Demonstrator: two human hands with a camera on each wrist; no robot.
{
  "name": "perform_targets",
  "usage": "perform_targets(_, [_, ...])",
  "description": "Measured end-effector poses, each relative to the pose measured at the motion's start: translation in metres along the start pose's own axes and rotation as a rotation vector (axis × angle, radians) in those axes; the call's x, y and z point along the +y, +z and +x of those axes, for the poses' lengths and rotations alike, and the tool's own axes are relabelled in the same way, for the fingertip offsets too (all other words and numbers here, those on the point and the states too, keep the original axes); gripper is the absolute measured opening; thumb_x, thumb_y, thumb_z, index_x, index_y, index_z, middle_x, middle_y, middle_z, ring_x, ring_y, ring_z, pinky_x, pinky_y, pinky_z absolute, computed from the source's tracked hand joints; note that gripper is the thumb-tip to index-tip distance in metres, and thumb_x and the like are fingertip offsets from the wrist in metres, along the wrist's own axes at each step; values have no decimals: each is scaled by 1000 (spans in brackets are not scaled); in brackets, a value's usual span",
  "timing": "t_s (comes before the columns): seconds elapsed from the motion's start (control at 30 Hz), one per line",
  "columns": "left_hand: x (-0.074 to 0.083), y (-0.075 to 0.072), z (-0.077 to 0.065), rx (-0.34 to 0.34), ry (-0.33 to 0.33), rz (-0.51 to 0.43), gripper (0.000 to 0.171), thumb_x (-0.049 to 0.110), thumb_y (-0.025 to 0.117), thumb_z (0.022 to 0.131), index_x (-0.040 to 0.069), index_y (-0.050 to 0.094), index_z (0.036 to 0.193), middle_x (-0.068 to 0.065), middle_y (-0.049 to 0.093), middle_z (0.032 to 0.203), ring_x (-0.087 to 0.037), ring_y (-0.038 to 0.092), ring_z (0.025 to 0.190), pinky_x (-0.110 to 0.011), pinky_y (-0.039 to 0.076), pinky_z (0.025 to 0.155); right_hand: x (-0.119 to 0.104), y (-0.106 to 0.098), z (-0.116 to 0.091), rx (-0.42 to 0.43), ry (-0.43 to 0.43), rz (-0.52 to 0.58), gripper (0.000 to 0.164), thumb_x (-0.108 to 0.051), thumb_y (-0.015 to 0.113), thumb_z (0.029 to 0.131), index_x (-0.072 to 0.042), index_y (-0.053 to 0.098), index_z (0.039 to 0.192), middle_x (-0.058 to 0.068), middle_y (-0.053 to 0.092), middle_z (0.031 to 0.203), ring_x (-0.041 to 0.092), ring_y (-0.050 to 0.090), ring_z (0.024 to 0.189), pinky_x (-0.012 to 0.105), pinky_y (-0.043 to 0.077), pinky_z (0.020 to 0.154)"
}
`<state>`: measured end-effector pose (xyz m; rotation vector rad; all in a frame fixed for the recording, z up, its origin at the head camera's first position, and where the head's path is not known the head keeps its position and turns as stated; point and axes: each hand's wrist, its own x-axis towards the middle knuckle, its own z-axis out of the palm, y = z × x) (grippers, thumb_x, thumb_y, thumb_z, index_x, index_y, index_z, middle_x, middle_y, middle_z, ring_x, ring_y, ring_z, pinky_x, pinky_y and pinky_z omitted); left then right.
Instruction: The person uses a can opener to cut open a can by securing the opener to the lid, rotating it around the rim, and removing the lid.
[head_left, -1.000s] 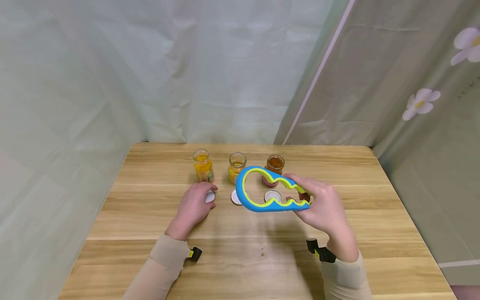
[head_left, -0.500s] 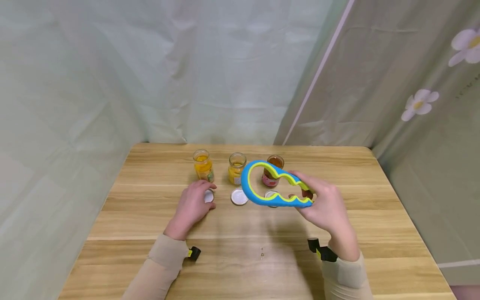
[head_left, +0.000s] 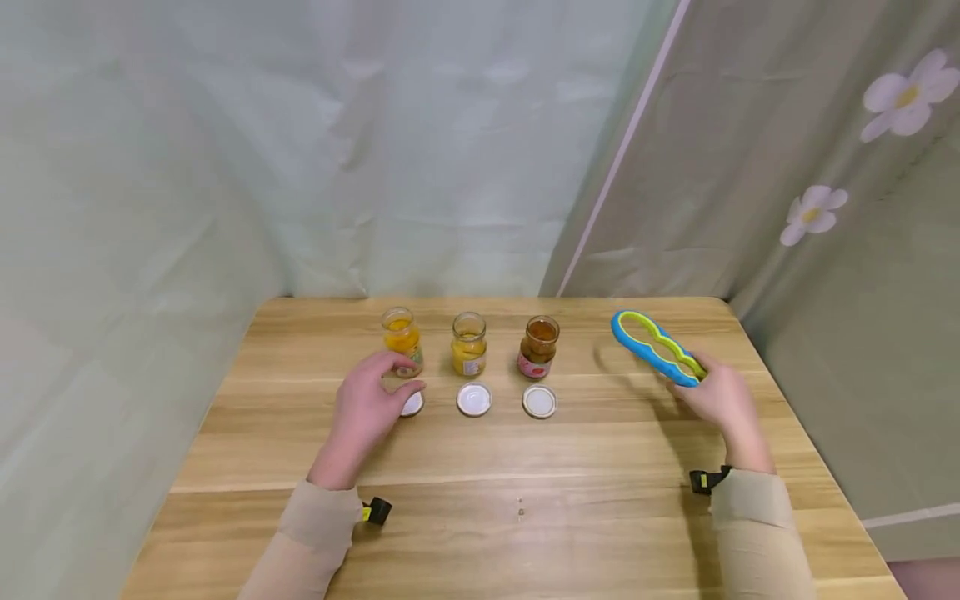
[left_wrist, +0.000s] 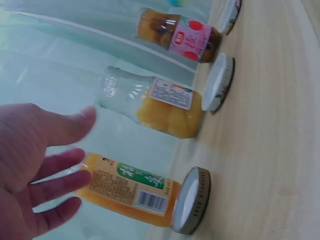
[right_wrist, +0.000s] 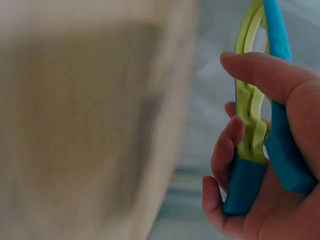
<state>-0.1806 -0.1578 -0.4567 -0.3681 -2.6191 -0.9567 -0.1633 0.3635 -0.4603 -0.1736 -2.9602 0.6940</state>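
Observation:
In my right hand (head_left: 723,402) I grip a blue and yellow-green jar opener (head_left: 651,346) by its handles, held over the right side of the table; the right wrist view shows fingers curled round the handles. My left hand (head_left: 367,400) hovers with spread, relaxed fingers above the left lid (head_left: 412,404) and holds nothing. Behind that lid stands an open glass jar of orange fruit (left_wrist: 130,190). A middle jar with yellow fruit (head_left: 469,350) and a right jar with dark amber contents and a pink label (head_left: 538,350) stand open beside it.
The middle lid (head_left: 474,399) and right lid (head_left: 539,401) lie with their pale insides up, each in front of its jar. A tiny bit of something (head_left: 521,512) is on the wooden table (head_left: 600,517). Pale curtains (head_left: 450,150) hang behind and at both sides.
My right hand has carried the jar opener to the right, away from the jars. My left hand has lifted slightly off the left lid. The view has shifted a little.

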Motion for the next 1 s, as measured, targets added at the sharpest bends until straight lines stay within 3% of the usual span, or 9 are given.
perform_targets(0.1, [0,-3,2,73,23,-36,27,25,85,79,13,71,99,-2,70,97,-22,62,88,-43,51,65,27,8,6,-45,59,-40,76,-46,76,83,-2,50,138,24,61,108,39,54,90,51,45,69])
perform_targets(0.23, [-4,-5,2,127,19,-56,31,23,84,80,9,70,104,-6,70,96,-23,62,86,-40,50,61,41,16,17,-88,75,-81,91,-60,72,81,0,44,143,32,56,121,46,53,101,59,46,77])
perform_targets(0.5, [-11,-7,5,157,-27,-54,39,27,82,82,11,67,114,-4,70,96,-18,62,88,-39,50,65,42,22,28,-124,20,-90,95,-62,70,82,4,41,143,38,50,128,53,47,111,67,42,86])
perform_targets(0.67, [-14,-11,6,220,-1,-102,35,23,78,86,7,66,115,-5,70,96,-20,63,86,-43,49,65,47,22,27,-143,-6,-99,97,-64,70,81,5,41,142,37,51,122,52,47,108,66,43,83])
perform_targets(0.83, [-22,-19,7,266,-10,-111,33,24,75,90,6,66,116,-6,70,97,-20,63,86,-46,50,65,50,21,22,-174,44,-135,104,-72,66,79,2,37,147,39,44,128,58,40,113,75,39,78])
perform_targets(1.0, [-33,-31,9,252,-86,-92,35,29,71,93,8,64,119,-5,69,101,-20,62,90,-44,49,69,48,19,20,-210,96,-125,108,-74,64,78,-1,31,152,40,33,134,61,30,117,82,29,77])
